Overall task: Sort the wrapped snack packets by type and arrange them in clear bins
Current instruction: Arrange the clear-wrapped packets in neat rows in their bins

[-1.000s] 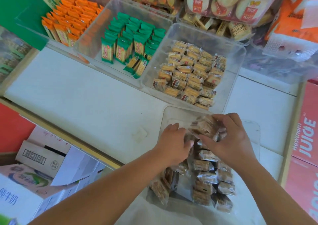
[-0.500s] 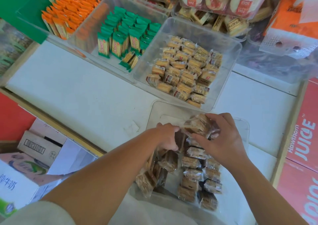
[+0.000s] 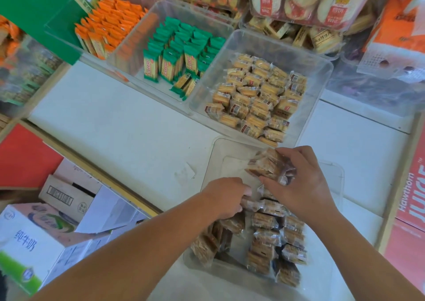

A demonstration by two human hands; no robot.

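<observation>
A clear bin (image 3: 331, 169) sits nearest me on the white shelf, holding several brown wrapped snack packets (image 3: 266, 238) in rows. My right hand (image 3: 299, 185) grips a handful of these brown packets (image 3: 268, 166) above the bin's far half. My left hand (image 3: 226, 197) reaches into the bin's left side, fingers curled onto a packet (image 3: 249, 205) in the stack. Behind it, another clear bin (image 3: 315, 57) holds several yellow-brown packets (image 3: 257, 96).
Farther left stand a bin of green packets (image 3: 181, 50) and a bin of orange packets (image 3: 108, 24). Round cake packs (image 3: 305, 1) sit at the back. Cardboard cartons (image 3: 46, 231) lie lower left, a red juice carton (image 3: 411, 208) at right. The white shelf (image 3: 115, 135) stretches left.
My right hand has stayed over the near bin with its packets. My left hand has shifted slightly within the bin's left side among the stacked packets.
</observation>
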